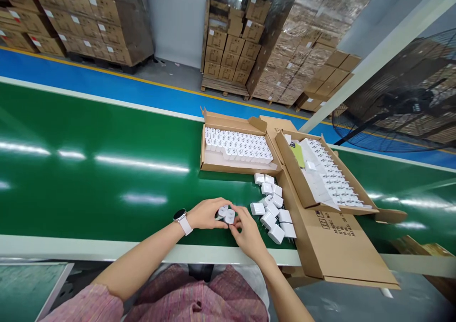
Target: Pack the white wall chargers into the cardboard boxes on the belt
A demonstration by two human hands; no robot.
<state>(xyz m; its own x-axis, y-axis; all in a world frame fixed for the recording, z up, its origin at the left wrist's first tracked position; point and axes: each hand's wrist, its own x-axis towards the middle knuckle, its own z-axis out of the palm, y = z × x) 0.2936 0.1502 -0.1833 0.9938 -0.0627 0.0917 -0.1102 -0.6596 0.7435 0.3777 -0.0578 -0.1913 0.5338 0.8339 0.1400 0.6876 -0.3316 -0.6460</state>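
Observation:
My left hand (208, 213), with a watch on its wrist, is closed around a white charger plug (222, 212). Pinched in the fingers of my right hand (245, 229) is a second white charger plug (230, 216), right beside the first. Both hands meet above the green belt near its front edge. To the right of them lies a loose pile of white charger plugs (272, 210), several with prongs showing. Behind the pile, an open carton (238, 169) holds rows of upright white plugs, with a bare strip along its front.
A second open carton (295, 182) with rows of plugs and a yellow-green card (298, 153) sits tilted on a large cardboard box (349, 250) at right. A black fan (395, 94) stands beyond the belt (107, 198). Stacked cartons (231, 51) line the far wall.

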